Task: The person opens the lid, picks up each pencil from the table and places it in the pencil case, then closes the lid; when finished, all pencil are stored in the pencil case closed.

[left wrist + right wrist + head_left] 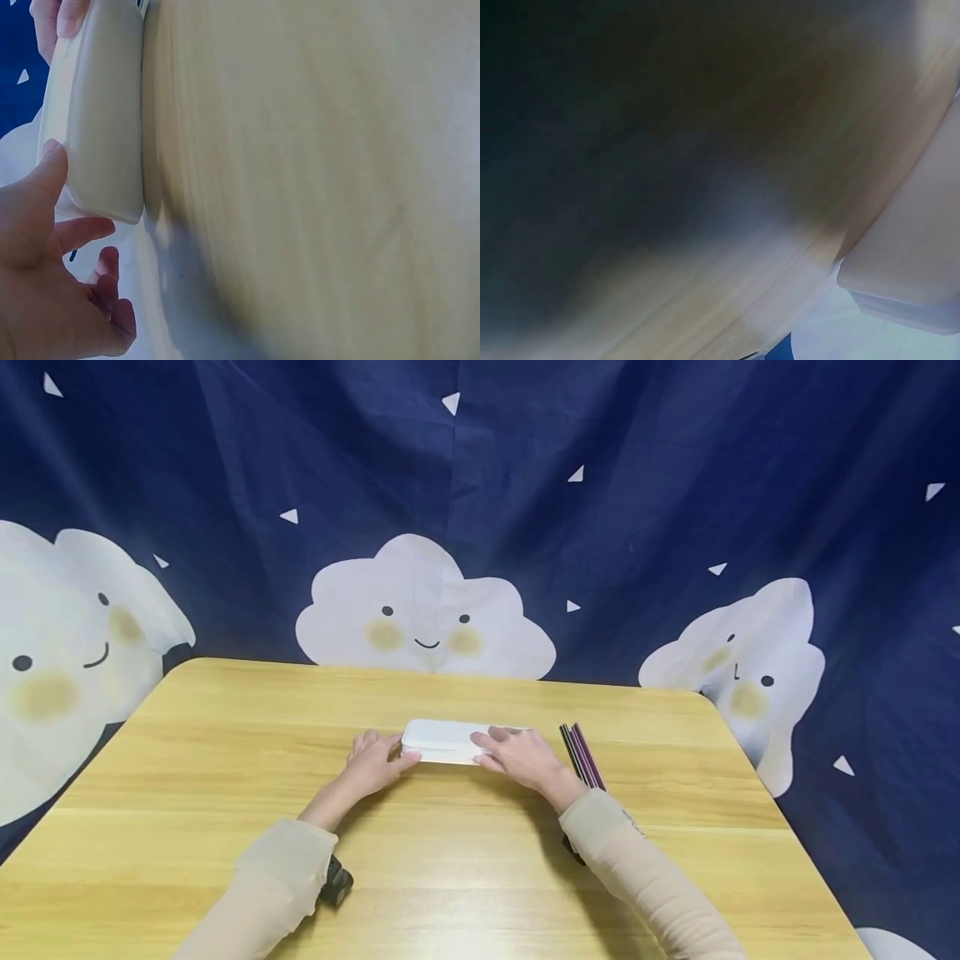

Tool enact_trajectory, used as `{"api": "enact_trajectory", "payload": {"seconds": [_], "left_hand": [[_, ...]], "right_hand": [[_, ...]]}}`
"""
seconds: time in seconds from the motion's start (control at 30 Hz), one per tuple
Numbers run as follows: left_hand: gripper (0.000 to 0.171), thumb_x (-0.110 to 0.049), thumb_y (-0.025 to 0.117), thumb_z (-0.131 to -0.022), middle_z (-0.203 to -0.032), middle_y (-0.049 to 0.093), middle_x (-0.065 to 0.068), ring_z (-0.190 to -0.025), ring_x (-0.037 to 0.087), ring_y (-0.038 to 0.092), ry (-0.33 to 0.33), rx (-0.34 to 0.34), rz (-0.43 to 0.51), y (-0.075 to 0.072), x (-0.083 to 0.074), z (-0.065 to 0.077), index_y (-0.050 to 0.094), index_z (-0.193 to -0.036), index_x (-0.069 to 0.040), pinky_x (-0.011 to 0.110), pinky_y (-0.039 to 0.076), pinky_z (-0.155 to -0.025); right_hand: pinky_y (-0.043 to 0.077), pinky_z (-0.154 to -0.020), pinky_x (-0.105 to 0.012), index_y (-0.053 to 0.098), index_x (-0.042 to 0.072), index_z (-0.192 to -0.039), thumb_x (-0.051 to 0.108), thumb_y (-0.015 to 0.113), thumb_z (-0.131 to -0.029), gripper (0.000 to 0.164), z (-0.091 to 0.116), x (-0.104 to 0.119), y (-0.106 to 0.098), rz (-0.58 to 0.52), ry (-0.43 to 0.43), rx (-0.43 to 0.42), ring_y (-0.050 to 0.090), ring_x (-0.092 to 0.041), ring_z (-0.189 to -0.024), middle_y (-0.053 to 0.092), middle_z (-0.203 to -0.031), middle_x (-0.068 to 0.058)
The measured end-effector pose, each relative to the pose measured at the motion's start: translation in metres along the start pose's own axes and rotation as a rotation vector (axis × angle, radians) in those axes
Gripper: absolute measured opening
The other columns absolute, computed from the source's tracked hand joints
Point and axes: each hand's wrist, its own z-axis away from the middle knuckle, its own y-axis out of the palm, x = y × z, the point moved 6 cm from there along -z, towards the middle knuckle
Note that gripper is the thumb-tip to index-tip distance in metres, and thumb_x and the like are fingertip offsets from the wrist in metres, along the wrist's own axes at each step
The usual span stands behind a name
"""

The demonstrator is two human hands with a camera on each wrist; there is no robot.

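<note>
Nearest me are two pale sleeves [273,881], one on each arm, with two dark wrist devices [337,883] below them. Past those I have two hands at a single white box [446,739], which lies between them toward the far part of the one table [420,893]; whether it rests flat or sits slightly raised, I cannot tell. The left hand [373,764] pinches the box's left end with thumb and forefinger, other fingers loosely bent. The right hand [525,756] grips the other end, fingers over the top and thumb at the near side.

I judge the box light and stiff, probably smooth plastic, so a little slippery and unlikely to break. I'd take hold at the short ends or across the narrow width, thumbs low, without squeezing hard.

Beside the right wrist lie some dark pencils [588,756], at least three; they overlap and the sleeve hides part, so I can't count surely. Behind the table hangs one blue cloth [360,452] with three smiling clouds [427,589].
</note>
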Motion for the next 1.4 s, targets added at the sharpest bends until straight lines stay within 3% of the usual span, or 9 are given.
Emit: {"api": "enact_trajectory", "payload": {"seconds": [0.47,0.97,1.4], "left_hand": [[0.058,-0.039,0.057,-0.087,-0.095,0.041,0.016,-0.090,0.031,0.032,-0.007,-0.022,-0.045,-0.004,-0.007,0.002,0.049,-0.130,0.000,0.034,0.026,-0.068],[0.060,-0.039,0.057,-0.087,-0.104,0.041,0.019,-0.090,0.030,0.032,-0.021,-0.034,-0.060,-0.009,-0.011,0.001,0.049,-0.127,0.005,0.032,0.026,-0.067],[0.054,-0.040,0.050,-0.092,-0.101,0.039,0.017,-0.092,0.032,0.031,0.007,-0.077,-0.120,-0.006,-0.010,0.006,0.051,-0.128,0.000,0.034,0.025,-0.065]], "right_hand": [[0.039,-0.037,-0.026,0.054,0.016,-0.115,0.048,0.006,-0.096,0.060,-0.002,0.001,-0.002,0.011,-0.036,-0.053,0.064,-0.024,-0.063,0.066,-0.099,-0.012],[0.037,-0.037,-0.025,0.053,0.015,-0.115,0.046,0.004,-0.096,0.061,-0.006,-0.001,-0.001,-0.002,-0.023,-0.023,0.059,-0.021,-0.051,0.067,-0.097,-0.012],[0.036,-0.036,-0.023,0.049,0.016,-0.122,0.055,0.023,-0.093,0.055,-0.006,0.001,0.000,-0.009,-0.038,0.068,0.062,-0.023,-0.056,0.066,-0.104,-0.014]]}}
